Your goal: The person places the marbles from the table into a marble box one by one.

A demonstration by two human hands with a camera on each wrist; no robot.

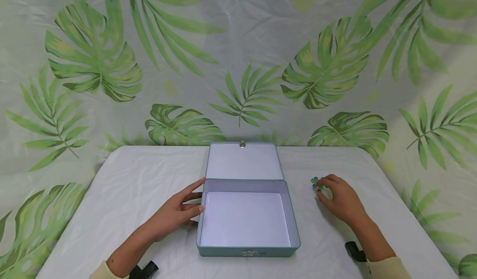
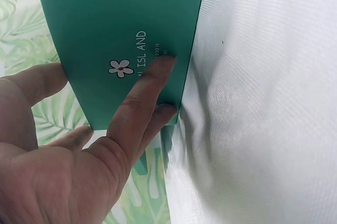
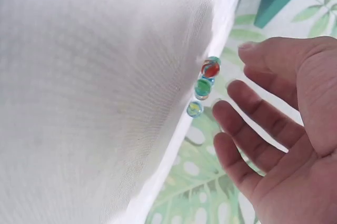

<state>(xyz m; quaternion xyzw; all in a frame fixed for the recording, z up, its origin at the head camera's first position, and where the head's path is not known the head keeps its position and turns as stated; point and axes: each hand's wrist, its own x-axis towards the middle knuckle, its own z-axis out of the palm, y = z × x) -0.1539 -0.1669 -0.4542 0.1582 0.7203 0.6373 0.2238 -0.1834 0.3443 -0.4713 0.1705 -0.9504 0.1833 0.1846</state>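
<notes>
A green metal box (image 1: 247, 252) stands on the white-covered table with its hinged lid (image 1: 244, 161) laid back; its pale inside is bare. My left hand (image 1: 175, 212) rests against the box's left side, its fingers spread along the outer wall. In the left wrist view that wall carries a white flower (image 2: 121, 69) and partly covered lettering. To the right of the box, my right hand (image 1: 343, 200) reaches over a small cluster of glass marbles (image 3: 202, 86). Its thumb and fingers are apart and loosely bent beside the marbles, which show green, red and yellow swirls.
A white cloth (image 1: 145, 175) covers the table, whose far edge meets a leaf-patterned backdrop (image 1: 253, 43). A metal clasp (image 1: 247, 253) sits on the box's front, and a latch piece (image 1: 242, 144) on the lid's far edge. Black wrist straps show at both forearms.
</notes>
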